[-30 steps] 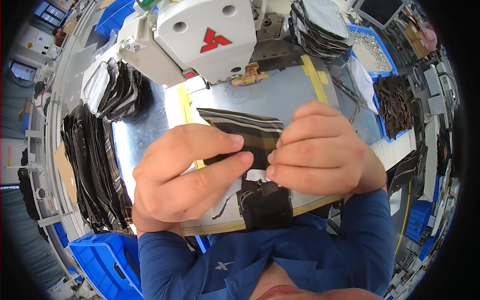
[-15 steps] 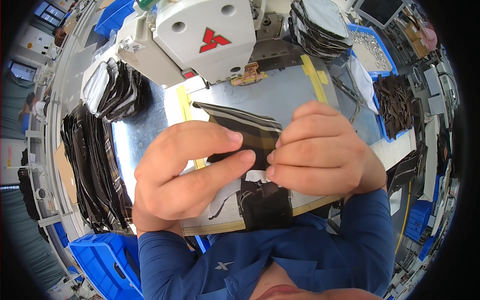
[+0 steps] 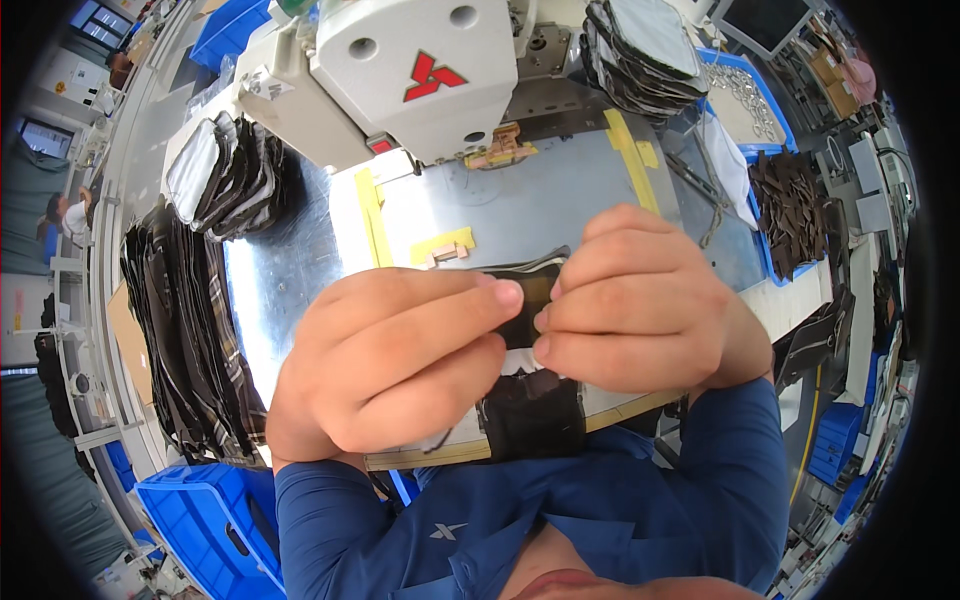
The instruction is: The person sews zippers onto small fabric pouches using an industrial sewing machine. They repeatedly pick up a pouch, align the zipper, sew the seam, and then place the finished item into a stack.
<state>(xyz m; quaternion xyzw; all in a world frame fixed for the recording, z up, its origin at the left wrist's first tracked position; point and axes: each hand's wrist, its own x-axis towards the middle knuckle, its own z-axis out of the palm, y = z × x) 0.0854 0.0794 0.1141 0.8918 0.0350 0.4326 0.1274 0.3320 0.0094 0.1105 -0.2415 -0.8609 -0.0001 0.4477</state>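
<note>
My left hand (image 3: 400, 355) and my right hand (image 3: 640, 300) face each other at the front of the sewing table, both with fingers closed on a dark striped fabric (image 3: 520, 320), which they largely cover. Below their fingertips a narrow white piece (image 3: 518, 362) shows, above a black zippered piece (image 3: 530, 420) hanging over the table's front edge. Just beyond my left hand, a small guide (image 3: 446, 252) sits on yellow tape on the metal plate (image 3: 510, 210). The white sewing machine (image 3: 410, 120) stands behind the plate.
Stacked fabric pieces lie at left (image 3: 225, 180), far left (image 3: 180, 330) and back right (image 3: 640, 55). At right are a tray of small metal parts (image 3: 740, 100), a tray of dark pieces (image 3: 785, 200) and a tool (image 3: 690, 180). A blue crate (image 3: 200, 510) stands lower left.
My left hand has shifted down and rightward, its fingers closing over the fabric. The striped fabric's far corner has drawn in toward me, uncovering the yellow tape and guide.
</note>
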